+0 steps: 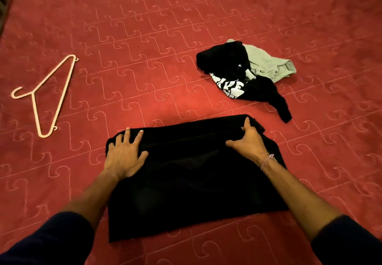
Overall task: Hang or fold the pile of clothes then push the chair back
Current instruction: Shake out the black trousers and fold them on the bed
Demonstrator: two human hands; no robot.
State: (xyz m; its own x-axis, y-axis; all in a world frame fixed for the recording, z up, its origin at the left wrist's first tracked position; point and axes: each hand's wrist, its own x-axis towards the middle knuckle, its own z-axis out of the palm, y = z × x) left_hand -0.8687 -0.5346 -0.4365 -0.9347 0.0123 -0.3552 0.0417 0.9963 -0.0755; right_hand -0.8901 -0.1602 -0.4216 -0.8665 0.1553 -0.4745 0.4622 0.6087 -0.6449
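Note:
A black garment [192,180] lies spread in a rough rectangle on the red quilted bedspread [165,37], right in front of me. My left hand [124,153] lies flat on its far left corner with fingers spread. My right hand [248,140] rests on the far right corner, fingers bent onto the folded edge. Beyond it to the right sits a small pile of clothes [244,74]: a black shirt with white print and a pale grey-green garment [268,62].
A cream plastic hanger [44,97] lies on the bedspread at the far left. The bed's edge and a dark gap show at the top left corner. No chair is in view.

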